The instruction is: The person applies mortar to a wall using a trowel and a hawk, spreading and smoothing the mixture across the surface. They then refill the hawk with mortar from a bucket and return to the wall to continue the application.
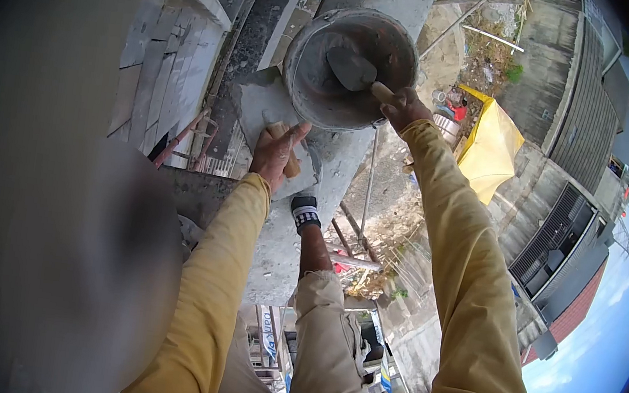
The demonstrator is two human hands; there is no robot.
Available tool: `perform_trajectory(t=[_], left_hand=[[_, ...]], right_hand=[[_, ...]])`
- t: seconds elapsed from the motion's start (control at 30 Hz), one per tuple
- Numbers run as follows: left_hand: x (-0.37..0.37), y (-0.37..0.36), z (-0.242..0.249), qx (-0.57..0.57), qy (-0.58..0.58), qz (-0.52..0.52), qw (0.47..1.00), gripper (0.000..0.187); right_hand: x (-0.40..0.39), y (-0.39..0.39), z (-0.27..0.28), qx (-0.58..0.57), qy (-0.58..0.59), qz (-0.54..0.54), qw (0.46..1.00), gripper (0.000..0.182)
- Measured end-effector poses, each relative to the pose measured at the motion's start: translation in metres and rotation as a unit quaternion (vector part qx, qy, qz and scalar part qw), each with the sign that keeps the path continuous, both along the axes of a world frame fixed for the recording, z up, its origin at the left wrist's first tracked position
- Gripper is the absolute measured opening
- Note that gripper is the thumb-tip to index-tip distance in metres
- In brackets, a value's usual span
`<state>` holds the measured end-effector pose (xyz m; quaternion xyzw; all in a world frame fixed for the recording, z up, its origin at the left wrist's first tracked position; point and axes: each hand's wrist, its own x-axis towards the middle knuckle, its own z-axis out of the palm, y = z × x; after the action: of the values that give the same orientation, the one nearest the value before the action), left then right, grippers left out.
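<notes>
My right hand (405, 110) is closed round the wooden handle of a trowel (351, 70), at the near right rim of a bucket (298, 77). The trowel's grey blade is inside the bucket, whose inner wall is smeared with mortar. To the left, my left hand (279, 151) wraps round the wooden grip of a plastering float (253, 105). The float's flat grey plate lies below the hand, close to the bucket's lower left side. Part of the plate is hidden by my hand.
Under the bucket runs a narrow, mortar-stained platform (275, 262), with my foot (306, 210) on it. Past its right edge the ground lies far below, near a yellow canopy (494, 144). A smooth grey wall (36, 162) fills the left. Poles (369, 187) stand beside the platform.
</notes>
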<state>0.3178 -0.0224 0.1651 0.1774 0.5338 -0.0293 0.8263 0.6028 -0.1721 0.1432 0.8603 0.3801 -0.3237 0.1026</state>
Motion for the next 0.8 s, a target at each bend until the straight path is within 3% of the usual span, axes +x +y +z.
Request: perform_trajectory(t=[0.03,0.1,0.13,0.17,0.2,0.3,0.33,0.4,0.43,0.5,0.6,0.63,0.73,0.77,0.8], left_hand=[[0.012,0.0,-0.007,0.02,0.011,-0.009,1.0,0.072],[0.029,0.001,-0.029,0.027,0.031,0.001,0.999,0.068],[0.034,0.001,-0.036,0.036,0.047,0.012,0.998,0.064],[0.04,0.0,-0.039,0.042,0.069,0.052,0.995,0.052],[0.04,0.002,-0.042,0.043,0.071,0.053,0.995,0.052],[0.029,0.006,-0.057,0.014,0.055,0.057,0.997,0.042],[0.026,0.005,-0.06,0.033,0.042,0.082,0.995,0.038],[0.019,0.008,-0.052,0.052,0.031,0.105,0.993,0.035],[0.012,0.014,-0.034,0.062,0.033,0.119,0.99,0.034],[-0.011,0.018,-0.018,0.08,0.041,0.143,0.986,0.036],[-0.054,0.016,0.001,0.113,0.075,0.175,0.975,0.038],[-0.07,0.014,0.012,0.121,0.069,0.179,0.974,0.037],[-0.118,0.0,0.02,0.162,0.098,0.176,0.966,0.035],[-0.133,-0.002,0.029,0.155,0.099,0.153,0.971,0.033],[-0.147,-0.002,0.034,0.158,0.102,0.154,0.97,0.033]], right_hand=[[-0.01,0.015,0.006,0.0,0.004,-0.001,1.0,0.068],[-0.028,0.061,0.037,-0.037,-0.032,-0.183,0.982,0.063],[-0.026,0.068,0.033,-0.038,-0.028,-0.182,0.982,0.063],[-0.02,0.077,0.028,-0.092,0.055,-0.2,0.974,0.06],[-0.017,0.085,0.025,-0.144,0.138,-0.216,0.956,0.061],[-0.032,0.128,0.081,-0.165,0.125,-0.223,0.953,0.06],[-0.03,0.126,0.076,-0.164,0.127,-0.223,0.952,0.06],[-0.025,0.121,0.061,-0.137,0.078,-0.103,0.982,0.056],[-0.025,0.122,0.064,-0.134,0.082,-0.103,0.982,0.056],[-0.035,0.124,0.079,-0.155,0.15,-0.026,0.976,0.035],[-0.063,0.131,0.109,-0.118,0.249,0.006,0.961,0.036],[-0.075,0.134,0.109,-0.161,0.25,-0.051,0.953,0.027],[-0.124,0.129,0.099,-0.103,0.245,-0.015,0.964,0.028],[-0.148,0.12,0.095,-0.01,0.132,0.157,0.979,0.033],[-0.17,0.122,0.099,-0.007,0.135,0.158,0.978,0.033]])
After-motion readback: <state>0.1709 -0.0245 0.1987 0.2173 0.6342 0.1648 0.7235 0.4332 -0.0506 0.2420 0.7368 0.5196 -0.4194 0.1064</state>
